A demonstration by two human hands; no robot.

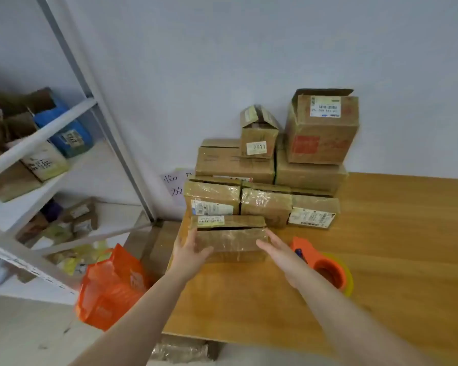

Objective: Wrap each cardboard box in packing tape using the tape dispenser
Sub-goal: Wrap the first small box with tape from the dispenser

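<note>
A flat cardboard box (pixel 233 240) with shiny tape on it lies at the near left of the wooden table (pixel 381 260), its top seam split open. My left hand (pixel 192 250) rests flat against its left end, thumb on the front face. My right hand (pixel 278 250) reaches to its right end with straight fingers that touch or nearly touch the corner. An orange tape dispenser (pixel 324 265) with a yellowish tape roll lies on the table just right of my right wrist, held by neither hand.
Behind the box, several taped and labelled cardboard boxes (pixel 265 204) are stacked against the wall, two open ones on top. A metal shelf rack (pixel 64 133) with parcels stands at the left. An orange bag (pixel 111 286) sits on the floor by the table's left edge.
</note>
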